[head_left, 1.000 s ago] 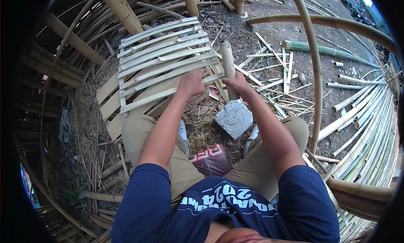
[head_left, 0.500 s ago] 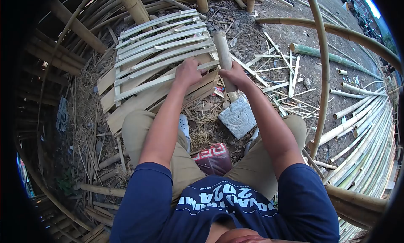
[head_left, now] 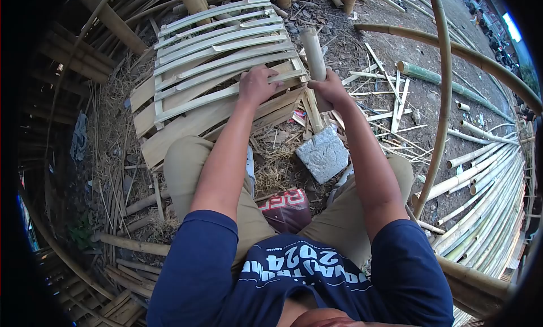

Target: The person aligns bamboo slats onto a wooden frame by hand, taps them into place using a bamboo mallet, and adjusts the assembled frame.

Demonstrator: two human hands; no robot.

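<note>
A slatted bamboo frame [head_left: 220, 52] lies on wider flat boards [head_left: 186, 129] to the left of centre. On the frame's nearest slat, close to its right end, rests my left hand [head_left: 260, 86], with its thumb and a finger apart. My right hand [head_left: 329, 89] is wrapped round a thick bamboo piece [head_left: 313, 54] that stands tilted at the frame's right edge. Just below that piece is a pale stone block [head_left: 323, 155] on the ground between my feet.
Thin split strips [head_left: 399, 103] are scattered on the right. A long bent pole [head_left: 444, 100] arches beside them. Cut bamboo poles [head_left: 486, 208] fan out at far right, and a green pole [head_left: 435, 78] lies behind. Dark red cloth [head_left: 285, 209] sits between my legs.
The view has shifted, so the frame appears higher. My right hand and the bamboo piece have moved slightly away from the stone block. My left hand has moved along the nearest slat, its fingers looser.
</note>
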